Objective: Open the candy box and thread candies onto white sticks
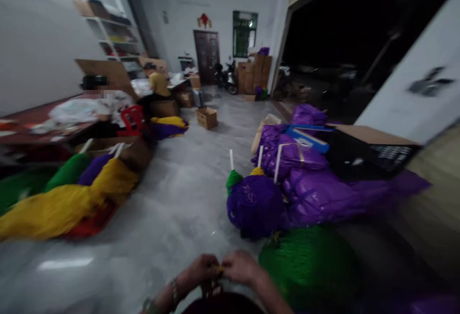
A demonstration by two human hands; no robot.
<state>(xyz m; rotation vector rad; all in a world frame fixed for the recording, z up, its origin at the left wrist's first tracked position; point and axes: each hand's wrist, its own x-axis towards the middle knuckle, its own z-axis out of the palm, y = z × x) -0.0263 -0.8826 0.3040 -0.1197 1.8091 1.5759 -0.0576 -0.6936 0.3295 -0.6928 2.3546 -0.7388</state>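
Near the bottom centre, my left hand (205, 267) and my right hand (239, 266) meet with their fingers pinched together. Between the fingertips shows a small yellow-orange piece (218, 269), too blurred to name. A bracelet circles the left wrist. Right of my hands rests a large, shiny green bundle (305, 261). Beyond it sits a round purple yarn-like bundle (256, 206), with a green bundle top (234, 178) and a yellow one (257, 172) behind it, white sticks rising from them.
Purple wrapped bags (323, 196) and a black box (370, 153) line the right side. Yellow bundles (53, 208) lie at left beside a carton (138, 153). A person (117, 103) sits at a table, another person (158, 84) farther back. An open carton (207, 118) stands on the floor.
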